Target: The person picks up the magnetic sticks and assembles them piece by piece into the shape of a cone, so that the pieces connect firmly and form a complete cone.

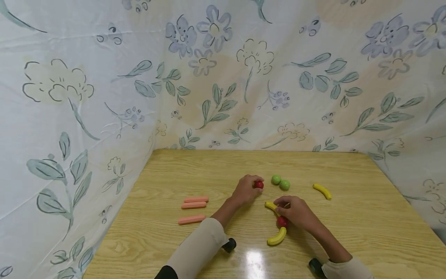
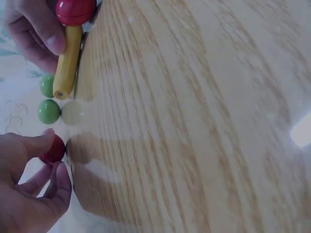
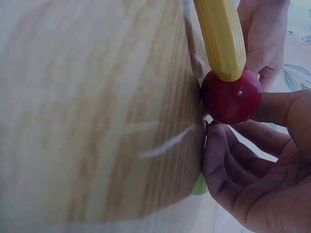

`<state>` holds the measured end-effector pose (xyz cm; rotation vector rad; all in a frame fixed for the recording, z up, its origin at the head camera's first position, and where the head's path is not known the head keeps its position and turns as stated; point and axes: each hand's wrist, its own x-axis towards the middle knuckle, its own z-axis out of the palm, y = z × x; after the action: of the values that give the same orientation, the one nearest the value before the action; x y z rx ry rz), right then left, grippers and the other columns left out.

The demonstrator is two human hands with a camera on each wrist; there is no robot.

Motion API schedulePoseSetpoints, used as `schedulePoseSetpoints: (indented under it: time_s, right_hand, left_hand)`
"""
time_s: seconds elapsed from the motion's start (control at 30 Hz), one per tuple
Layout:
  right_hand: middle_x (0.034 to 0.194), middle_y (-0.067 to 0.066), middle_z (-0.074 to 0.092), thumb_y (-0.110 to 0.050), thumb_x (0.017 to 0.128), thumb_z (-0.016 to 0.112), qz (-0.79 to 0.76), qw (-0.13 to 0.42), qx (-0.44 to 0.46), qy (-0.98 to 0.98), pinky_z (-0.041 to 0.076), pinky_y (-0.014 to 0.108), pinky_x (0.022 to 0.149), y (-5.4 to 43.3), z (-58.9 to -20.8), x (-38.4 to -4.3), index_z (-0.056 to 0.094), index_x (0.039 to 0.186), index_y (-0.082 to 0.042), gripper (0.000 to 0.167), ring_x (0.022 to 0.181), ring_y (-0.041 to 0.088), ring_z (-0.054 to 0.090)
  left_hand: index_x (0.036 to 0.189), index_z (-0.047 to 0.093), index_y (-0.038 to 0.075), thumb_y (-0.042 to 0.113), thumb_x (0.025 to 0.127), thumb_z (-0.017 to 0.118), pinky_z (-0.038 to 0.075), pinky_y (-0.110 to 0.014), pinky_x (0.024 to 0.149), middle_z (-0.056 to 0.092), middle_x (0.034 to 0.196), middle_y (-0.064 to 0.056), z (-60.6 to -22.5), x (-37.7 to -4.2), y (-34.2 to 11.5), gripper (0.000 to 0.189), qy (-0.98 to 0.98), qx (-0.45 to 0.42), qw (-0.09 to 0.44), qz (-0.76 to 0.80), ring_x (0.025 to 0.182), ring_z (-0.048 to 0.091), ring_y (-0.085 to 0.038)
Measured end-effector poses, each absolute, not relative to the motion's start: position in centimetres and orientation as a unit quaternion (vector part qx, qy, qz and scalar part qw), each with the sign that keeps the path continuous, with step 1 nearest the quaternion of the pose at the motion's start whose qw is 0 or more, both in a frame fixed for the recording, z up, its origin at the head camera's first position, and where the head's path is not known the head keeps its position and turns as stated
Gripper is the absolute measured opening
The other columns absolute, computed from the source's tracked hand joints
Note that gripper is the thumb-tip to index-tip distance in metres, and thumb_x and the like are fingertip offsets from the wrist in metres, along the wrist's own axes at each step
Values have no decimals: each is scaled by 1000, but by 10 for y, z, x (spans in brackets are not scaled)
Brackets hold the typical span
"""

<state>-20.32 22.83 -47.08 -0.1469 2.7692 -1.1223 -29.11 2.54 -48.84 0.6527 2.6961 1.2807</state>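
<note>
My left hand [image 1: 247,190] pinches a small glossy red ball [image 1: 259,184] between thumb and fingertips, low over the wooden table. Its fingers also show round that ball in the left wrist view. My right hand [image 1: 297,211] has thumb and fingertips at the right end of a toy banana [image 1: 270,205], pinching it. A second red ball [image 1: 282,222] lies just below those fingers. Touching that ball is a nearer toy banana [image 1: 277,237], whose ribbed side [image 3: 221,39] shows large in the right wrist view, hiding part of the scene behind.
Two green balls [image 1: 280,182] sit side by side beyond the hands. Another toy banana [image 1: 322,191] lies at the right. Several pink sticks [image 1: 193,205] lie on the left of the table [image 1: 167,170]. A patterned cloth [image 1: 258,85] hangs behind it.
</note>
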Motion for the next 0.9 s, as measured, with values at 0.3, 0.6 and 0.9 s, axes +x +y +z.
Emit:
schedulePoseSetpoints:
  time_s: [0.3, 0.6, 0.9]
  right_hand:
    - [97, 2, 74, -13, 95, 79, -375, 72, -54, 923, 58, 36, 78, 229, -474, -204, 77, 113, -3, 21, 92, 18, 69]
    - [95, 2, 74, -12, 93, 81, -370, 68, -56, 925, 56, 32, 74, 228, -473, -201, 78, 113, -2, 23, 88, 16, 67]
    - [98, 4, 75, -11, 93, 79, -366, 65, -50, 927, 55, 28, 72, 229, -474, -198, 77, 114, 1, 25, 89, 16, 66]
  left_hand:
    - [127, 73, 9, 8, 98, 77, 55, -33, 94, 70, 124, -9, -489, -285, 21, 29, 874, 197, 48, 443, 112, 66, -22]
    - [134, 72, 10, 11, 95, 80, 56, -29, 87, 66, 118, -9, -491, -275, 11, 39, 871, 206, 45, 443, 103, 66, -19]
    - [126, 75, 10, 14, 94, 82, 58, -27, 84, 69, 117, -5, -494, -261, 0, 33, 846, 222, 63, 480, 100, 70, -17]
